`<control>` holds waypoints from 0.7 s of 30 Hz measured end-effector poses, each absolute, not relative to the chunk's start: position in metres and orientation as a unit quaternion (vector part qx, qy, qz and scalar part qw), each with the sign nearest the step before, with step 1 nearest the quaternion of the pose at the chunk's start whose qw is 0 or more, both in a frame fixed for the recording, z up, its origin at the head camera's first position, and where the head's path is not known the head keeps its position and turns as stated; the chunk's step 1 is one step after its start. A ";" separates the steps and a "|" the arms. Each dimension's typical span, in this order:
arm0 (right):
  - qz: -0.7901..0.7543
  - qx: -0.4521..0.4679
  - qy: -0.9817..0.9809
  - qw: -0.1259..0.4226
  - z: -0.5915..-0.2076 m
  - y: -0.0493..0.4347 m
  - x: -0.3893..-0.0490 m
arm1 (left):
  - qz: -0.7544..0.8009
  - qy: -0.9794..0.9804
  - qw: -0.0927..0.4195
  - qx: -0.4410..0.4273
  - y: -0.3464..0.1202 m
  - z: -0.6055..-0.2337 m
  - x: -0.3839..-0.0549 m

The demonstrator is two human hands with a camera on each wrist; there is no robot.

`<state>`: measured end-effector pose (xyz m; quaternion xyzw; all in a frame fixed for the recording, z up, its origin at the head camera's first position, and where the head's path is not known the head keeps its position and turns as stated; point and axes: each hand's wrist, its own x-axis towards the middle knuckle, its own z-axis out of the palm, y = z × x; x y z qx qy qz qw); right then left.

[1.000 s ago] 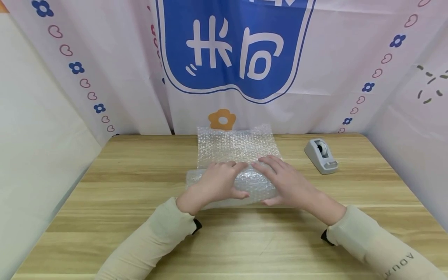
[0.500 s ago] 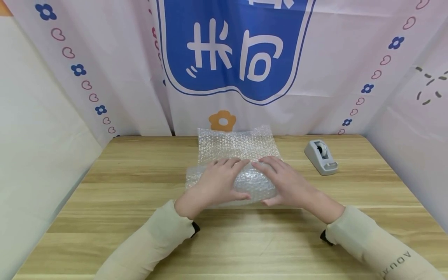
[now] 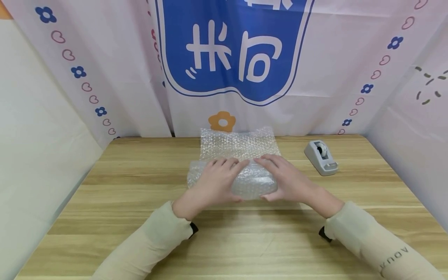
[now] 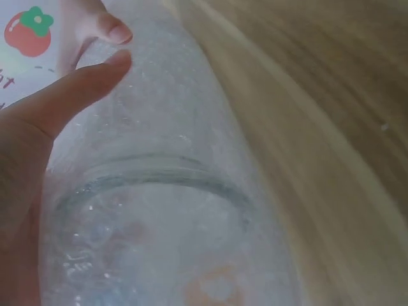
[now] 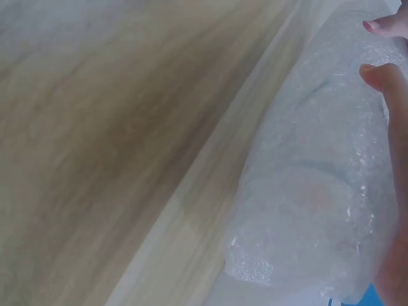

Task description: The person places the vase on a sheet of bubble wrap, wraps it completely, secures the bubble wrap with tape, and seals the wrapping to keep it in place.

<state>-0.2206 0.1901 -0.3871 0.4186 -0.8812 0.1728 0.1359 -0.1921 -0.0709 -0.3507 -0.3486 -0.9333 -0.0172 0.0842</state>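
Note:
A roll of clear bubble wrap [image 3: 254, 182] lies across the table, with its loose flat end [image 3: 241, 146] spread behind it. My left hand [image 3: 215, 181] grips the roll's left part, thumb on the near side and fingers over the top. From the right, my right hand [image 3: 290, 181] holds it the same way. Through the layers, the left wrist view shows a curved greenish rim [image 4: 159, 182], like the edge of a glass vessel. The thumbs of both hands show along the wrap [image 5: 299, 191] in the right wrist view.
A grey tape dispenser [image 3: 321, 157] with a roll of tape stands at the back right of the wooden table [image 3: 140, 163]. Behind the table hangs a printed cloth [image 3: 297, 112], close to the wrap's far end.
Both hands have turned the roll slightly away from me, toward the back. Less of the loose sheet shows behind it, and the near flap of wrap has drawn in.

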 end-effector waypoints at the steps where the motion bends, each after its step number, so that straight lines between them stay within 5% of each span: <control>1: 0.176 0.418 -0.881 0.135 -0.387 0.190 -0.221 | -0.018 -0.933 0.080 -0.351 -0.071 -0.350 -0.193; 21: 0.177 0.417 -0.881 0.138 -0.386 0.191 -0.220 | -0.011 -0.937 0.041 -0.348 -0.068 -0.346 -0.197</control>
